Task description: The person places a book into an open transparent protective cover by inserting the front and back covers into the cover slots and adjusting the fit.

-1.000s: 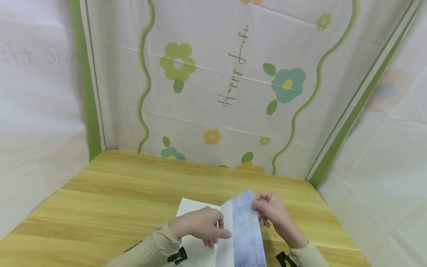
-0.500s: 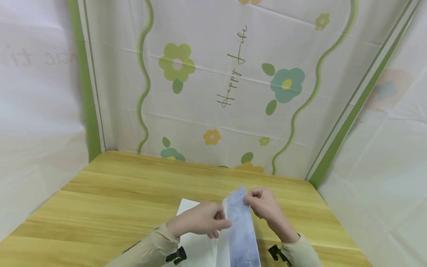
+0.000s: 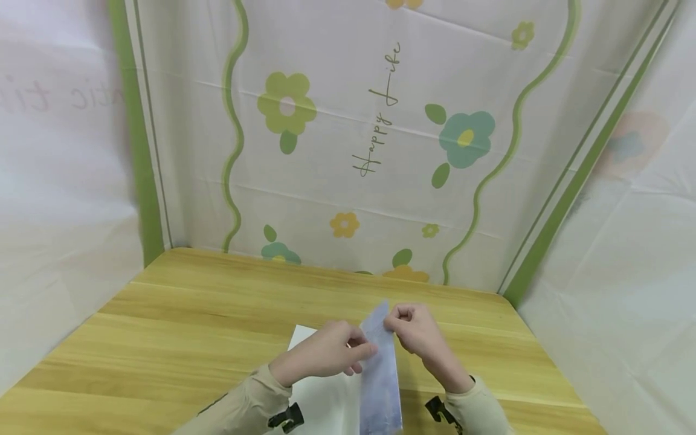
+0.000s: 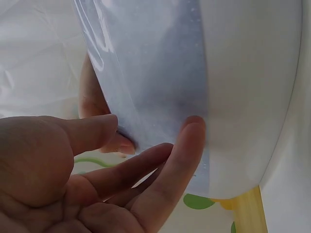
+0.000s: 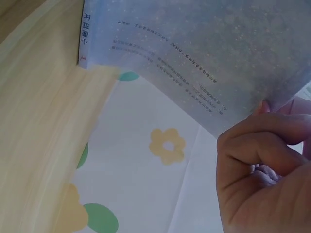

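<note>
Book [image 3: 348, 399]: lies on the wooden table [image 3: 190, 332], spread wide, running off the bottom of the head view.
White page [image 3: 321, 405]: shows to the left, partly covered by the left hand [image 3: 331, 350].
Blue cover [image 3: 379, 386]: stands raised at the right of the page, tilted up off the table; curves beside a pale strip in the left wrist view.
Spine [image 5: 84, 39]: shows next to the cover in the right wrist view, with dark characters along it.
Right hand [image 3: 415, 332]: pinches the upper edge of the cover near its corner, fingers curled in and pressed together on it.
Left hand: hovers at the cover, thumb and fingers apart; rests one fingertip on the blue surface, clamps on nothing; cannot tell about thumb contact.
Done with the book: opened, with the cover lifted and gripped at its edge.
Left with the cover: neither laid flat nor closed over the page; seems caught midway, judging by the tilt; cannot tell which way from this pose alone.
</note>
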Demonstrator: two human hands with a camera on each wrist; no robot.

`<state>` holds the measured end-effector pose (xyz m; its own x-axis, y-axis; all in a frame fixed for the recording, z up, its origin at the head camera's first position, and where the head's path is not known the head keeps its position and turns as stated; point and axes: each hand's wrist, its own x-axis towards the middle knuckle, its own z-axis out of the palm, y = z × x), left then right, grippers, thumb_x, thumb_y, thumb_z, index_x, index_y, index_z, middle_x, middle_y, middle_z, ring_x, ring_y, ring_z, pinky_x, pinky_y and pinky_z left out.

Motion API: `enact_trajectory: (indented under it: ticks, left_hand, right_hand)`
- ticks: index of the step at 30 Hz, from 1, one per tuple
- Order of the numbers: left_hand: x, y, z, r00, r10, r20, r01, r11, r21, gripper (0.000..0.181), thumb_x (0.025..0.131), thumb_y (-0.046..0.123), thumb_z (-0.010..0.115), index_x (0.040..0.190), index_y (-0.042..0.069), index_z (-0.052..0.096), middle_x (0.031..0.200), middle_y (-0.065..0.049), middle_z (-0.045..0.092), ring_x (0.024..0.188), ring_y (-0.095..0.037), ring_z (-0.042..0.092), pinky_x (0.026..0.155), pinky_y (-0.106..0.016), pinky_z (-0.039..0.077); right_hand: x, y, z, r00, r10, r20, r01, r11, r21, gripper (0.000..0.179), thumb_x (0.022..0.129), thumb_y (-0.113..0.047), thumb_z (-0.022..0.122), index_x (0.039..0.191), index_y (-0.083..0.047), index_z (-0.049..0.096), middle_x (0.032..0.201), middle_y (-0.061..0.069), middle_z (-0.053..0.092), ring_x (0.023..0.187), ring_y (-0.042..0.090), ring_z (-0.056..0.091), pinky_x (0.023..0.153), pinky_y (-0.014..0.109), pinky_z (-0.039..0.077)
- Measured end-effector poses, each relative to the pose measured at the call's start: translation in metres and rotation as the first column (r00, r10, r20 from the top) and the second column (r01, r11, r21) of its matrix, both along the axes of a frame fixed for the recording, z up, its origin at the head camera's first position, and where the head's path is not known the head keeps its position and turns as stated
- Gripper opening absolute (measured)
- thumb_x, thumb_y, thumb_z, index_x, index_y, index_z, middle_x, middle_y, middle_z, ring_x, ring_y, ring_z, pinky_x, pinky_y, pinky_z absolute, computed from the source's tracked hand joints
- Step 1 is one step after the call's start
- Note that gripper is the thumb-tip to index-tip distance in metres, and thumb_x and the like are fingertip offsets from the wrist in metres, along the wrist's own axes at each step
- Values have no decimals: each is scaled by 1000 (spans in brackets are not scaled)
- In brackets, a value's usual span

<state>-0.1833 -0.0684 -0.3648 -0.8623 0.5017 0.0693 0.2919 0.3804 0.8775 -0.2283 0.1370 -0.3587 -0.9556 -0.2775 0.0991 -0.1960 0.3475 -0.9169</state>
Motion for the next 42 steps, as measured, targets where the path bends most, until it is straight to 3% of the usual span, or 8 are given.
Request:
enact_trajectory:
  ticks: [12, 18, 24, 31, 42]
  left_hand:
    - [1, -2, 5, 999, 38, -26, -38, 999, -2, 31, 99, 28, 61, 76, 9, 69, 70, 0, 66, 63, -17, 69, 47, -25, 47]
    - [1, -2, 6, 999, 40, -6, -39, 999, 14, 33, 100, 30, 60, 77, 8, 70, 66, -5, 64, 64, -20, 70, 48, -29, 50]
    - [1, -2, 7, 999, 33, -1, -33, 999, 39, 47, 103, 38, 52, 74, 4, 67, 56, -12, 58, 60, -20, 69, 51, -35, 55]
    - [1, -1, 7, 999, 41, -25, -40, 999, 27, 50, 102, 46, 49, 77, 9, 70, 66, -3, 64, 55, -13, 66, 51, -31, 53]
    - [0, 0, 5, 999, 25, -40, -23, 999, 47, 43, 101, 43, 53, 82, 11, 74, 70, -1, 69, 54, -15, 66, 51, -30, 54]
  right_hand:
    - [0, -13, 0, 999, 30, -17, -30, 1000, 3, 19, 85, 0, 58, 66, 2, 53, 44, -4, 30, 39, 12, 23, 39, 23, 23]
    - [2, -16, -2, 993, 111, 49, -106, 991, -87, 25, 93, -9, 62, 73, 0, 52, 47, -2, 32, 41, 12, 27, 41, 23, 25]
    - [3, -19, -6, 975, 190, 118, -174, 976, -129, 31, 99, -22, 60, 78, -2, 51, 52, 1, 42, 44, 13, 35, 42, 22, 28]
    - [5, -24, -8, 969, 195, 150, -176, 976, -130, 34, 99, -28, 60, 77, -5, 48, 54, 1, 44, 46, 13, 37, 43, 23, 29]
    - [6, -26, -11, 951, 263, 161, -233, 955, -185, 42, 98, -40, 60, 79, -5, 46, 57, 0, 42, 48, 14, 41, 46, 23, 31]
